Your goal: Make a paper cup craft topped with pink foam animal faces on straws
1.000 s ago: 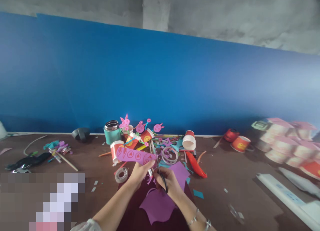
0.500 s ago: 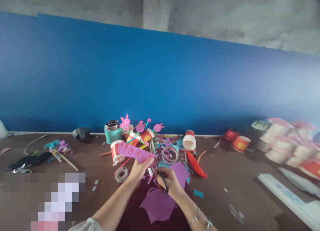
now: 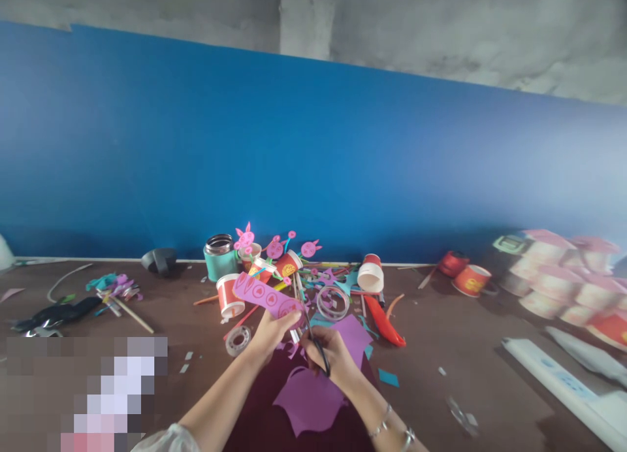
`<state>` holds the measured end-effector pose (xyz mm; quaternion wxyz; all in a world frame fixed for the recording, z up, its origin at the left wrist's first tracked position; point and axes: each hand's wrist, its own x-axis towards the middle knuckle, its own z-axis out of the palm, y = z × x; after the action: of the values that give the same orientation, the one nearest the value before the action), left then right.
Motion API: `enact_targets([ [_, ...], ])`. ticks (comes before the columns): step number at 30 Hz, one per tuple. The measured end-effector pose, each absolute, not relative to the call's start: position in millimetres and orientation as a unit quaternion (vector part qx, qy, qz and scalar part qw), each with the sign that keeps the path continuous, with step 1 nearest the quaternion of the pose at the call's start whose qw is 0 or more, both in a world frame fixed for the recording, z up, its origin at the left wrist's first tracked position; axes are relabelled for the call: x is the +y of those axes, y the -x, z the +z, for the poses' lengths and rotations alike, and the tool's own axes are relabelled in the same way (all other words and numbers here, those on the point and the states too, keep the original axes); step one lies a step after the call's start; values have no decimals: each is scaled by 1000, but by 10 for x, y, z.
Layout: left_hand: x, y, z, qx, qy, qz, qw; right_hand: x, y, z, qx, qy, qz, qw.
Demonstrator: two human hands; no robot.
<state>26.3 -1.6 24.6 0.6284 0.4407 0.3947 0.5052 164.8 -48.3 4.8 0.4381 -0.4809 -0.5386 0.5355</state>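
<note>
My left hand (image 3: 275,328) pinches a strip of pink paper (image 3: 267,298) near its right end; round shapes with red outlines are drawn along it. Black-handled scissors (image 3: 321,354) are in my right hand (image 3: 330,355), fingers closed round the handles. Their blades point up and away, meeting the strip's right end close to my left thumb; how far they are apart I cannot make out. Beneath my hands lie a purple paper sheet (image 3: 313,400) with a jagged edge and another purple piece (image 3: 357,334).
Beyond my hands are red paper cups (image 3: 230,296), a turquoise jar (image 3: 220,259), pink animal-head cutouts (image 3: 275,247) and a clear tape roll (image 3: 333,303). A smaller tape roll (image 3: 238,341) lies left, an orange-red pouch (image 3: 386,322) right. Stacked cups (image 3: 558,275) stand far right.
The free left end of the pink strip has shifted slightly to the right. Both hands stay in nearly the same place, still holding the strip and the scissors.
</note>
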Motion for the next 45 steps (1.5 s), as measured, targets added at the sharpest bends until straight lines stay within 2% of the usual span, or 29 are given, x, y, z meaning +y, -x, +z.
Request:
enact_targets([
  [17, 55, -123, 296, 362, -484, 456, 653, -494, -1704, 47, -562, 485, 535, 404],
  [33, 70, -47, 352, 368, -513, 417, 654, -545, -1770, 247, -567, 505, 545, 356],
  [36, 74, -42, 331, 359, -519, 413, 657, -518, -1765, 226, -554, 496, 548, 383],
  [41, 50, -118, 249, 340, -551, 365, 670, -471, -1758, 176, -489, 485, 525, 499],
  [45, 6, -214, 221, 306, -602, 328, 661, -460, -1757, 162, -497, 463, 528, 510],
])
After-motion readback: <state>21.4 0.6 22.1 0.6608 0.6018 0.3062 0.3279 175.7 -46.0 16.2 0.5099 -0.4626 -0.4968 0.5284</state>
